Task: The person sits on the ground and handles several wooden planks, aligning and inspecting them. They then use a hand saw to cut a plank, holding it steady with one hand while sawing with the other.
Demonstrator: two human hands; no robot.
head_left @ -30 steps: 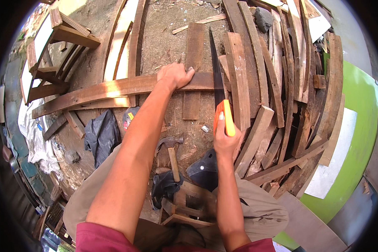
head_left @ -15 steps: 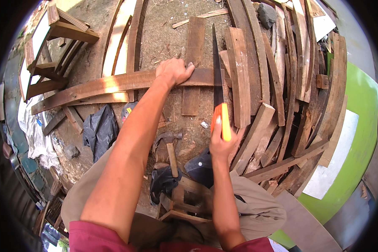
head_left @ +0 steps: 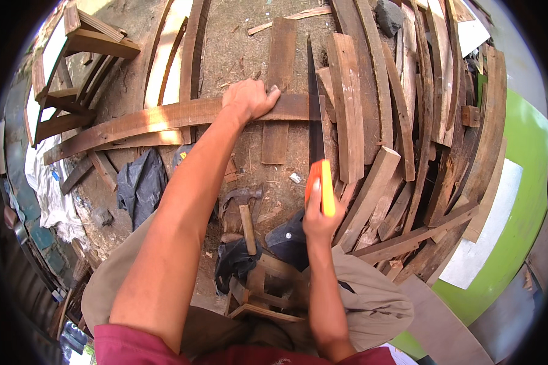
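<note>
A long brown wooden plank (head_left: 158, 118) lies crosswise ahead of me, its right part resting over a shorter board (head_left: 280, 61) that points away from me. My left hand (head_left: 248, 100) bears down on the plank, its fingers bent over the far edge and the thumb toward the right. In my right hand (head_left: 321, 219) is a handsaw (head_left: 315, 131), gripped by its orange and yellow handle. The dark blade points away from me and crosses the plank at its right end. How deep the teeth sit in the wood cannot be seen.
Several loose boards (head_left: 429, 91) are heaped on the right, beside a green panel (head_left: 517, 213). A hammer (head_left: 248, 228) leans close to my legs. A black plastic bag (head_left: 141, 182) lies at the left, below a wooden frame (head_left: 97, 45). A grey stone (head_left: 388, 18) sits far right.
My right hand has drawn the saw a little toward me. The left hand stays on the plank, and the whole view has shifted slightly.
</note>
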